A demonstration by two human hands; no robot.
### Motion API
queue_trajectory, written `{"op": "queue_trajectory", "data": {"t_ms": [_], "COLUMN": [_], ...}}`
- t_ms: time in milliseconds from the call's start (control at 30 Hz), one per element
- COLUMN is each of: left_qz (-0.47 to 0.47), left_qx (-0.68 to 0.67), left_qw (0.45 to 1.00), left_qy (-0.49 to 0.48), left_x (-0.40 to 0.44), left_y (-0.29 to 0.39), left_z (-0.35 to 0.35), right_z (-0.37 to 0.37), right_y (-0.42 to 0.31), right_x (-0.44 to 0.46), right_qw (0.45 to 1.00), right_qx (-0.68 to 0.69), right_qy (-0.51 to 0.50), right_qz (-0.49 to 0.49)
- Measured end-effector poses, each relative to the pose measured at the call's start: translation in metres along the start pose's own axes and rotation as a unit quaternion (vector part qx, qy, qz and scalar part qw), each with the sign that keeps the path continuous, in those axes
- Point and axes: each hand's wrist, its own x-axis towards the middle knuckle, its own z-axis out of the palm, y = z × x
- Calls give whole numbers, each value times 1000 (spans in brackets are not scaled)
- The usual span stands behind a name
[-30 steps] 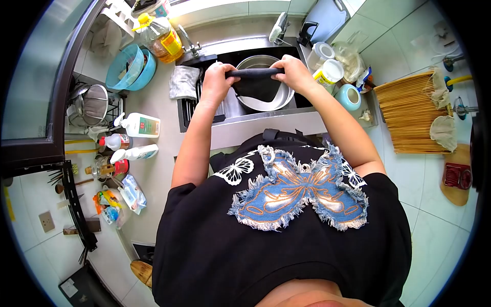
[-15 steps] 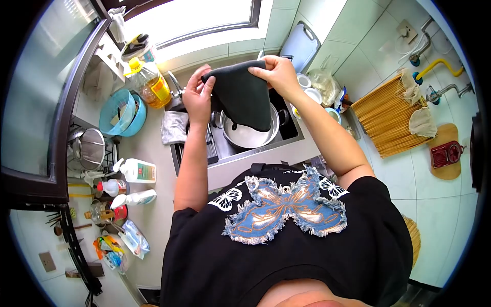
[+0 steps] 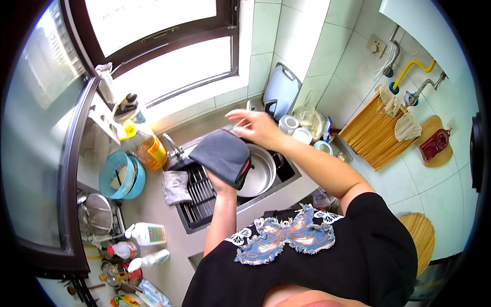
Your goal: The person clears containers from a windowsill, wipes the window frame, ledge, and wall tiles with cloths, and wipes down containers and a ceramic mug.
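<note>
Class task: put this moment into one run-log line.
left hand: under dark fabric piece | right hand: fingers spread by its upper edge, contact unclear | pot: in sink

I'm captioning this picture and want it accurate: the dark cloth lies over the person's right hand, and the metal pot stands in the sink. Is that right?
Not quite: the current head view shows the dark cloth lying over the person's left hand, not the right hand. The metal pot does stand in the sink.
</note>
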Motion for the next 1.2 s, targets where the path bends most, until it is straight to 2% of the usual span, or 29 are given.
{"op": "queue_trajectory", "data": {"t_ms": [67,133,200,233,267,333,367,400,467,533,600,700,767,833,867,900,967,1000,1067,1100,1167,1200], "left_qz": [24,13,15,15,21,14,21,38,63,71,103,151,157,242,244,305,411,459,547,556,472,495], "left_qx": [42,37,39,46,58,50,51,109,208,190,228,314,381,500,507,612,771,771,719,716,764,768], "left_qw": [999,999,999,999,998,998,998,993,975,978,966,935,905,823,819,722,480,437,401,382,396,332], "left_qy": [-18,-13,-7,-12,-18,-20,-28,-17,-45,-44,-55,-66,-106,-118,-118,-109,-80,-64,-151,-183,-191,-234], "left_x": [2,11,23,29,36,55,72,91,138,194,257,359,418,490,512,532,569,584,618,638,652,668], "left_y": [-1,-2,-2,-2,-6,-12,-17,-23,-35,-53,-72,-100,-121,-143,-159,-180,-210,-214,-203,-190,-172,-163], "left_z": [-10,-10,-9,-14,-8,18,23,26,44,61,77,106,133,140,145,151,171,191,233,258,318,352], "right_z": [-43,-94,-147,-176,-207,-276,-307,-333,-369,-390,-390,-389,-388,-389,-389,-389,-392,-393,-392,-391,-393,-396], "right_y": [33,67,104,107,108,133,131,122,109,116,129,137,138,140,141,143,143,142,145,147,149,151], "right_x": [4,11,30,39,51,81,98,115,151,181,210,214,212,214,214,214,215,218,215,214,216,218], "right_qw": [996,981,959,944,923,831,800,767,753,741,719,706,711,701,696,697,696,696,693,694,678,682], "right_qx": [9,-65,-76,-144,-210,-396,-442,-485,-484,-481,-429,-426,-415,-422,-423,-417,-417,-412,-414,-411,-420,-416], "right_qy": [74,178,273,297,322,371,390,407,429,449,524,539,542,544,548,551,547,548,547,549,557,558], "right_qz": [51,41,20,19,14,-117,-112,-105,-120,-133,-158,-170,-170,-183,-189,-190,-207,-213,-222,-219,-230,-225]}}
